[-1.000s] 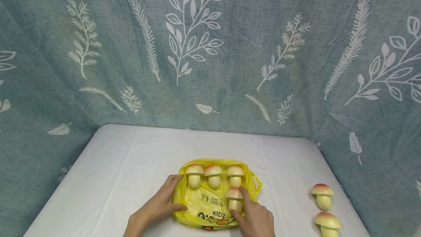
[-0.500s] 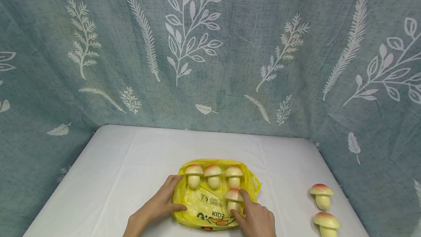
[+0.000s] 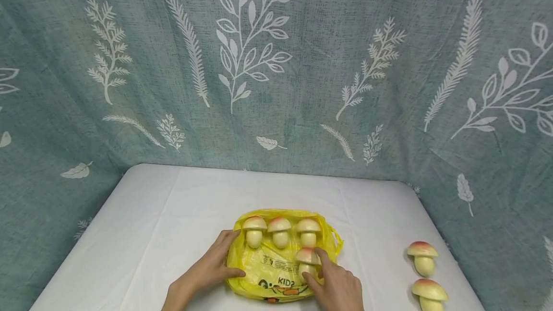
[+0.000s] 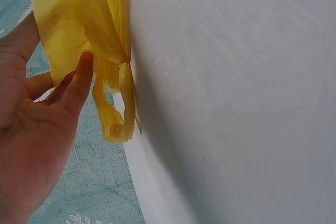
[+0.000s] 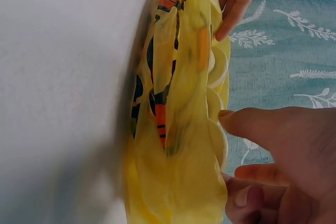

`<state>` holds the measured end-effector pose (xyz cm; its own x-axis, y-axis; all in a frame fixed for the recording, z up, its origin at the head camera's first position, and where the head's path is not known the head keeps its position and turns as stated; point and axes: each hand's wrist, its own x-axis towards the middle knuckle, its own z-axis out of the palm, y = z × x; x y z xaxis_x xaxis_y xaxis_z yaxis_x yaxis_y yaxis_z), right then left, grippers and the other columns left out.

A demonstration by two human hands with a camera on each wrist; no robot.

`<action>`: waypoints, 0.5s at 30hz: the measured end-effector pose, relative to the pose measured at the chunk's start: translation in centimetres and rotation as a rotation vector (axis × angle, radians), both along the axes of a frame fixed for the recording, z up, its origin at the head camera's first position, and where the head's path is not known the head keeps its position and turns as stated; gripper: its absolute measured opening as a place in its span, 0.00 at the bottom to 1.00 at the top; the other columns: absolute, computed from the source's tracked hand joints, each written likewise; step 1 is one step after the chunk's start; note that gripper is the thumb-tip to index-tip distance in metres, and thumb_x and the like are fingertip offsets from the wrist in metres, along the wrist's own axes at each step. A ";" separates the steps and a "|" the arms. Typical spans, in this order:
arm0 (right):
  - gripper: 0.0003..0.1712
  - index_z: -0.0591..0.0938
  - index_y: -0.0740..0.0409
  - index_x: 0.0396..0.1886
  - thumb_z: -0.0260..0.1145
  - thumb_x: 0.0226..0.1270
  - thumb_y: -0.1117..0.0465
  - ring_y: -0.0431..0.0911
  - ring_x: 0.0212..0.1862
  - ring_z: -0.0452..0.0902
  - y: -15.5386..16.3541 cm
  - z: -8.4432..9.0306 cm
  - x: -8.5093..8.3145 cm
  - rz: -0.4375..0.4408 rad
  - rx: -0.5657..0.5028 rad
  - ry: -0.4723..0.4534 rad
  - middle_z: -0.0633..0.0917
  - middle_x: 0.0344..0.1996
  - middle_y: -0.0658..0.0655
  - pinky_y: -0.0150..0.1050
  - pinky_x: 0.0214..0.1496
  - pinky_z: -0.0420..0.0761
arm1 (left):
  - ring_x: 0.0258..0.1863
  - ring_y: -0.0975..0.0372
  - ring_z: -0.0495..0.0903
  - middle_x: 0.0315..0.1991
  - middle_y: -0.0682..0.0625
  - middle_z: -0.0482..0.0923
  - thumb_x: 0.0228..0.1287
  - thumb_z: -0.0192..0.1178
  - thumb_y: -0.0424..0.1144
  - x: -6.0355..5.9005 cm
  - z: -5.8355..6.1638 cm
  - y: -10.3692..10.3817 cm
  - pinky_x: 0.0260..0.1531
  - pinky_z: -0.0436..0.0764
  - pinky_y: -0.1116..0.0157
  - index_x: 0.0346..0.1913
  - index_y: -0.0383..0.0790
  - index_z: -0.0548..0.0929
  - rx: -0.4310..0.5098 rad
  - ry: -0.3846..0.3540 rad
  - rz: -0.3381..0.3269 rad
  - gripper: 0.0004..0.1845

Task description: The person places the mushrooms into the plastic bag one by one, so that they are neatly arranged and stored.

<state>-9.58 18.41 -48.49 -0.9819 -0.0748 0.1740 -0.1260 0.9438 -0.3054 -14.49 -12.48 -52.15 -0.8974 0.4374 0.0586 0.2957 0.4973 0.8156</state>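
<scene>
A yellow plastic bag [image 3: 255, 272] with printed pictures and letters sits on the table, its rim raised like a shallow tray. Three toy mushrooms, one of them a pale mushroom with a reddish cap [image 3: 280, 233], lie in a row along its far side. My right hand [image 3: 339, 287] pinches another toy mushroom [image 3: 305, 256] between thumb and fingers, inside the bag at the near right; the fingers partly cover it. At the bag's left side my left hand [image 3: 209, 268] holds the rim, thumb and fingers spread. In the left wrist view its fingertips [image 4: 85, 64] press the yellow plastic.
Two more toy mushrooms, an upper one [image 3: 423, 257] and a lower one [image 3: 430, 295], lie at the table's right edge. A white cloth covers the table [image 3: 173, 215]. A blue-green patterned curtain [image 3: 276, 85] hangs behind and at both sides.
The mushroom under my right hand has shifted very slightly toward me. My left hand stays at the bag's left rim, and the other mushrooms keep their places.
</scene>
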 end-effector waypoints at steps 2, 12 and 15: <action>0.34 0.77 0.50 0.60 0.74 0.56 0.42 0.37 0.17 0.67 0.1 0.2 0.0 0.004 -0.020 0.024 0.79 0.20 0.40 0.36 0.17 0.66 | 0.68 0.45 0.62 0.66 0.41 0.61 0.54 0.75 0.47 0.0 0.0 0.0 0.67 0.61 0.42 0.73 0.32 0.60 0.000 0.003 -0.001 0.50; 0.31 0.79 0.51 0.56 0.78 0.55 0.48 0.31 0.12 0.52 2.1 0.5 -0.2 -0.022 -0.125 0.242 0.79 0.21 0.36 0.30 0.13 0.59 | 0.68 0.46 0.63 0.66 0.40 0.62 0.53 0.76 0.47 0.0 -0.1 0.0 0.67 0.61 0.42 0.73 0.31 0.60 0.001 0.017 -0.002 0.50; 0.31 0.78 0.51 0.57 0.77 0.56 0.49 0.32 0.12 0.53 3.1 1.1 -0.3 -0.079 -0.132 0.242 0.81 0.21 0.38 0.31 0.13 0.59 | 0.68 0.46 0.63 0.66 0.41 0.62 0.53 0.76 0.47 0.0 -0.2 -0.1 0.67 0.61 0.42 0.73 0.31 0.60 0.001 0.016 0.000 0.50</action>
